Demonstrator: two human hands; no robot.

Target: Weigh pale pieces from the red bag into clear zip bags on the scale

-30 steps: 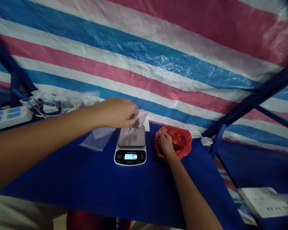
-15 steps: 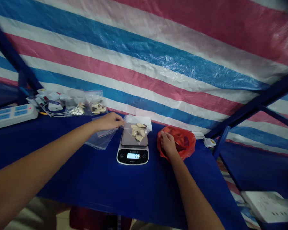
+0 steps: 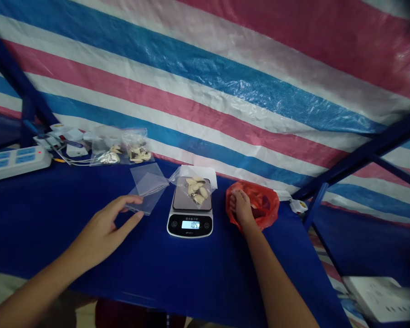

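My left hand [image 3: 114, 224] reaches over the near edge of the empty clear zip bags [image 3: 149, 193], thumb and fingers apart, holding nothing. To its right stands a small digital kitchen scale [image 3: 190, 226] reading about 10.5. On the scale's plate lies a clear plastic bag with pale dried slices [image 3: 197, 189] inside; neither hand touches it. My right hand [image 3: 240, 207] is at the left side inside an open red plastic bag [image 3: 269, 212], fingers curled. What those fingers hold, if anything, is hidden.
Two filled clear bags [image 3: 138, 148] lie at the back left beside white chargers and cables [image 3: 75, 148]. A white power strip [image 3: 18, 161] sits at far left. Behind the blue table [image 3: 157, 273] hangs a striped tarp [image 3: 191, 91], with a blue frame bar [image 3: 351, 159] at right.
My left hand has let go of the bag on the scale and moved left and nearer, opening. The reading went from about 9.5 to 10.5. My right hand stays in the red bag.
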